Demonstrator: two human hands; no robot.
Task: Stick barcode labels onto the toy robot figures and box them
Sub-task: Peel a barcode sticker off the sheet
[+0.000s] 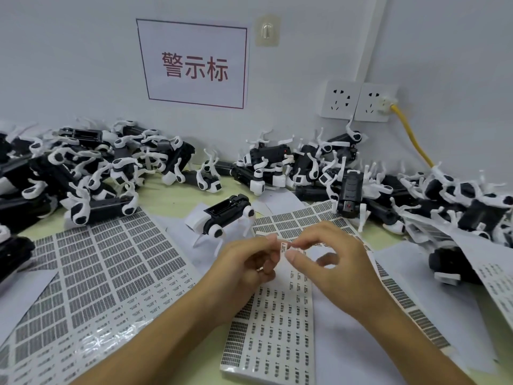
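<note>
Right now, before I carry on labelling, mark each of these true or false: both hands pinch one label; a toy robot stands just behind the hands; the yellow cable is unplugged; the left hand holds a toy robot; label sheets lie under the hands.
1. Both hands pinch one label: true, left hand and right hand meet on it.
2. A toy robot stands just behind the hands: true.
3. The yellow cable is unplugged: false, it runs into the right socket.
4. The left hand holds a toy robot: false, only the label.
5. Label sheets lie under the hands: true.
</note>
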